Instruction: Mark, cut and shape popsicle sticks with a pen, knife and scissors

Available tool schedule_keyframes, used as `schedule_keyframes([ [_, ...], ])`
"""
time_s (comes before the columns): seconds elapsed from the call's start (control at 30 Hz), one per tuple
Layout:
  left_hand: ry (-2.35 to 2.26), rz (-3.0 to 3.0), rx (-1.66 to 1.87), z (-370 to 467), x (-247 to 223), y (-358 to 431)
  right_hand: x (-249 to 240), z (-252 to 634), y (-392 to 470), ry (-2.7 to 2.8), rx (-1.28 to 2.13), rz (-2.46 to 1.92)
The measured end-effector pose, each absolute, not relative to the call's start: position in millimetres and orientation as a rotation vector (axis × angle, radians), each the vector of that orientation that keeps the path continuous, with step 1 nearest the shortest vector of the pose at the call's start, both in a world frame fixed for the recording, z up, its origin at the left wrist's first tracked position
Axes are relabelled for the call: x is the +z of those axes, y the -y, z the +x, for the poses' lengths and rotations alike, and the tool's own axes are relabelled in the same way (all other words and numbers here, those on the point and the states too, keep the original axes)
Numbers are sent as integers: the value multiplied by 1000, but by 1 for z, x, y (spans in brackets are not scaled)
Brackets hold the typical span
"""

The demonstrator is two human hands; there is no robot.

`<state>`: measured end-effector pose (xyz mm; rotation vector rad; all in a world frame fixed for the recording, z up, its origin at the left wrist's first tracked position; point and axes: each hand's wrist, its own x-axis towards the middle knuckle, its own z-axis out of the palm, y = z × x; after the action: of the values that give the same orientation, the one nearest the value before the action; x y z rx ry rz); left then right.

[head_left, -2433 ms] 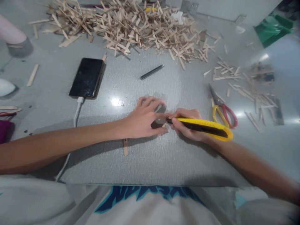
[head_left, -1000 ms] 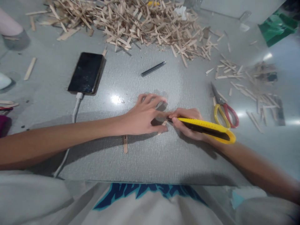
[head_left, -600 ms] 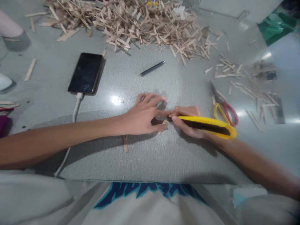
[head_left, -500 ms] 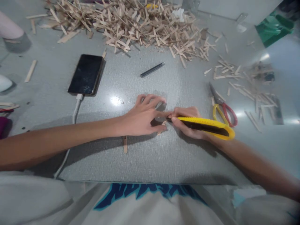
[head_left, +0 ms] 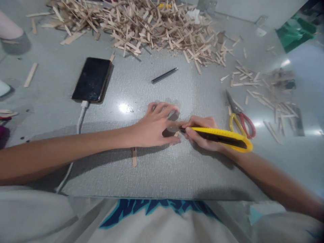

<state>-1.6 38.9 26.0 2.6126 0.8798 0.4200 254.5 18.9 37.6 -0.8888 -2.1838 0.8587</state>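
Observation:
My right hand (head_left: pixel 201 132) grips a yellow and black utility knife (head_left: pixel 222 137), its front end pointing left toward my other hand. My left hand (head_left: pixel 160 126) lies low over the table, with thumb and index finger holding down a small wooden craft stick (head_left: pixel 177 134). The other fingers of that hand are curved and spread on the tabletop. The knife's tip meets the spot by the left index fingertip; the blade itself is too small to make out. Another craft stick (head_left: pixel 134 158) pokes out from under my left wrist.
A large heap of craft sticks (head_left: pixel 152 30) spreads along the back. A phone (head_left: pixel 92 79) with a white cable (head_left: pixel 80 119) lies left, a dark pen (head_left: pixel 164 75) ahead. Scissors (head_left: pixel 239 116) and loose stick pieces (head_left: pixel 268 98) lie right. The table edge (head_left: pixel 152 197) is near my body.
Both hands stay nearly where they were, with the knife at the stick. The view has shifted very slightly.

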Motion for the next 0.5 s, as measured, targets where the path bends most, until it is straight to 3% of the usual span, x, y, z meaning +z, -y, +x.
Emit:
schedule_keyframes([
  [0.5, -886, 2661, 354, -2, 34, -35, 38, 252, -21, 2217, 862, -790],
])
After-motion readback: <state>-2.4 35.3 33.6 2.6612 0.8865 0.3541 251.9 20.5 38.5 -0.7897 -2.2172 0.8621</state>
